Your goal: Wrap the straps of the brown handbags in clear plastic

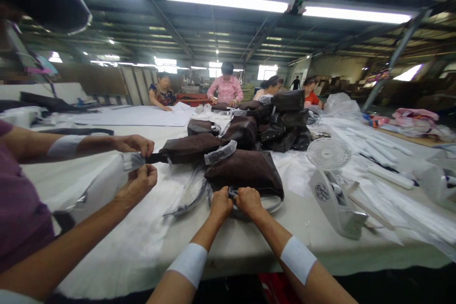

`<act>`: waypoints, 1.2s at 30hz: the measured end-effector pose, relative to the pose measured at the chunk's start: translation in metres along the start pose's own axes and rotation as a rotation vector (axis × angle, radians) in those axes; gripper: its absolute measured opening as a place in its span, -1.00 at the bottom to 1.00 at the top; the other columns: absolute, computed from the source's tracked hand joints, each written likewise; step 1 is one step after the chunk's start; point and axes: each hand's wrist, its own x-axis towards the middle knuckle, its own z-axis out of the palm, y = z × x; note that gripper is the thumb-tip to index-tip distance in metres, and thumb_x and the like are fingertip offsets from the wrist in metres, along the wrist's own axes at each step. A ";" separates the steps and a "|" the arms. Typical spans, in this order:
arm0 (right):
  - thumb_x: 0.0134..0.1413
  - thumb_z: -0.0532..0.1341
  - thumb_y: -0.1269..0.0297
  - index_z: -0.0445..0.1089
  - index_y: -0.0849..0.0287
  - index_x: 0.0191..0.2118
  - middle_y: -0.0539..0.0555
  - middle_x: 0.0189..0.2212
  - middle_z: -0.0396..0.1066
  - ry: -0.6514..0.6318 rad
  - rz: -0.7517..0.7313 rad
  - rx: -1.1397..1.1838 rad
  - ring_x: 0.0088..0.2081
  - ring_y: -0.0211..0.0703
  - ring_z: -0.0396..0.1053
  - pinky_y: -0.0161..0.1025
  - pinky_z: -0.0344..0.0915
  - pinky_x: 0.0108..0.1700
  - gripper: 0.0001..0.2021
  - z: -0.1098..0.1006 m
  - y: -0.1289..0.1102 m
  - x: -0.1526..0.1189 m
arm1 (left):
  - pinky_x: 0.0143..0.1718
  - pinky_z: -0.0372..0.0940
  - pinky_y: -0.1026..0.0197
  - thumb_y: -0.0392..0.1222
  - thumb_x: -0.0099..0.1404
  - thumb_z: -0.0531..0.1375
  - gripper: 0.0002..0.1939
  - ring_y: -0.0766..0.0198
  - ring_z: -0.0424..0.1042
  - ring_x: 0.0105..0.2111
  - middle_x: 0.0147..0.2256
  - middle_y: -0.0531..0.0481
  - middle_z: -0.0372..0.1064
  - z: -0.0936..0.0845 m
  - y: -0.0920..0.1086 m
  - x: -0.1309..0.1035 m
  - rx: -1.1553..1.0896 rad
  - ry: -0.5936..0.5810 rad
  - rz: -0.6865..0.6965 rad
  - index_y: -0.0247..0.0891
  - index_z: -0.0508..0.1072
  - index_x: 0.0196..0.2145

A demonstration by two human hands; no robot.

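A dark brown bag (245, 171) lies on the white-covered table in front of me, with a plastic-wrapped piece (221, 152) on its upper left edge. At its near side, my left hand (221, 203) is closed on a grey wrapped strap (232, 193). Close beside it, my right hand (249, 200) grips the same strap with curled fingers. The strap's wrapping loops along the bag's lower edge. Another brown bag (194, 146) lies just behind, to the left.
At the left, a co-worker's hands (142, 175) hold a plastic-wrapped strap end. More brown bags (285, 123) are heaped behind. A small white fan (329, 185) stands to the right, near white wrapping strips (402, 199). Several people work across the table.
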 end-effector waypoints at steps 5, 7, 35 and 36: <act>0.10 0.06 0.18 0.49 0.26 -0.25 0.32 -0.28 0.50 -0.056 -0.018 0.042 -0.22 0.08 0.46 -0.17 0.30 -0.22 -0.68 -0.003 -0.001 0.002 | -0.12 0.24 0.21 -0.35 0.15 0.06 -0.73 0.17 0.44 -0.19 -0.24 -0.13 0.49 0.004 0.000 -0.006 0.001 0.013 -0.010 -0.30 0.46 -0.21; 0.11 0.04 0.19 0.51 0.25 -0.29 0.32 -0.30 0.51 -0.100 -0.061 0.063 -0.23 0.06 0.46 -0.20 0.30 -0.25 -0.67 -0.008 0.001 0.003 | -0.11 0.25 0.21 -0.35 0.15 0.06 -0.73 0.19 0.43 -0.18 -0.23 -0.09 0.50 0.003 -0.001 -0.006 0.003 0.000 0.004 -0.28 0.48 -0.21; 0.03 0.15 0.19 0.52 0.14 -0.32 0.19 -0.31 0.53 -0.103 -0.278 0.073 -0.22 -0.02 0.46 -0.27 0.29 -0.24 -0.77 -0.016 0.001 0.016 | -0.30 0.23 0.29 -0.19 0.15 0.14 -0.84 0.24 0.43 -0.30 -0.33 -0.07 0.46 -0.011 -0.002 -0.035 0.072 -0.031 -0.199 -0.31 0.37 -0.32; 0.02 0.16 0.18 0.52 0.11 -0.32 0.16 -0.33 0.53 -0.116 -0.281 0.081 -0.23 -0.04 0.47 -0.29 0.28 -0.26 -0.78 -0.016 0.002 0.018 | -0.28 0.24 0.28 -0.19 0.14 0.15 -0.85 0.22 0.43 -0.28 -0.32 -0.09 0.46 -0.009 0.001 -0.033 0.057 -0.040 -0.204 -0.31 0.37 -0.33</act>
